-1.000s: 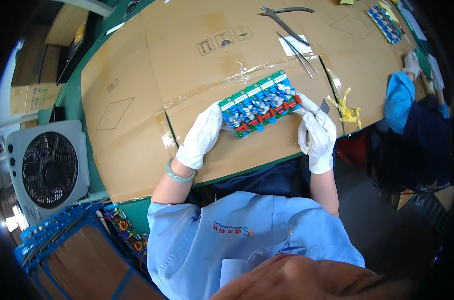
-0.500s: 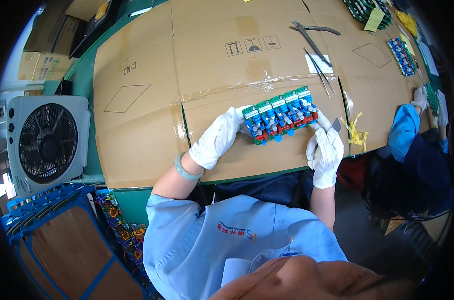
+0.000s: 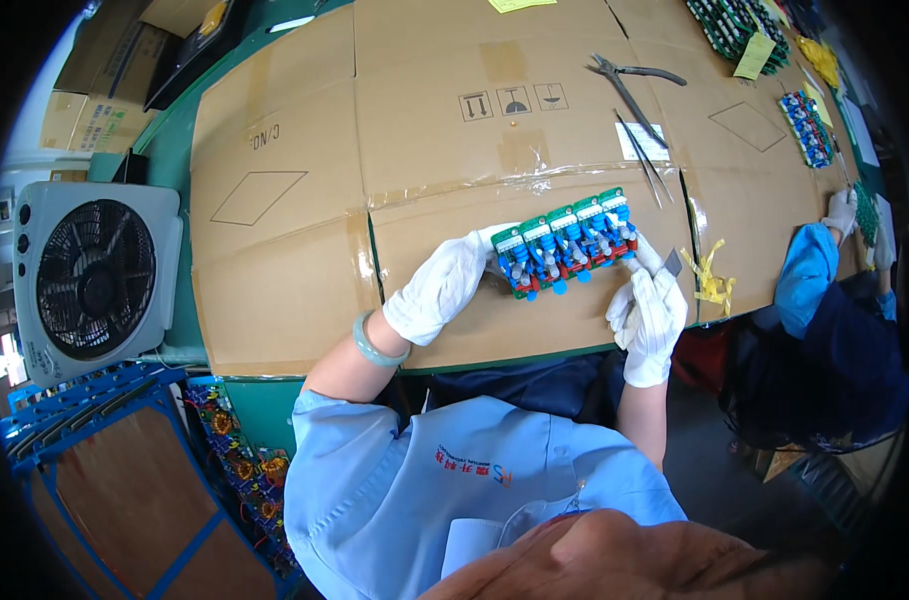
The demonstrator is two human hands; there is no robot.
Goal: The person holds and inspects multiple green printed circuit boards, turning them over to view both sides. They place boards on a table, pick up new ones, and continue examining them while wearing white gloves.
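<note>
Both hands, left (image 3: 442,287) and right (image 3: 652,310), pinching circuit board strip (image 3: 566,242) ends; bare cardboard (image 3: 304,240) leftward.

Circuit board strip (image 3: 566,241) on cardboard sheet (image 3: 304,260), center-right, betw. left hand (image 3: 442,285) and right hand (image 3: 651,312). Pliers (image 3: 629,82) and tweezers (image 3: 642,155) behind strip, on same sheet. Fan (image 3: 92,278) far left — off the cardboard. Second board strip (image 3: 806,128) far right, behind co-worker's hand (image 3: 838,212).
</note>
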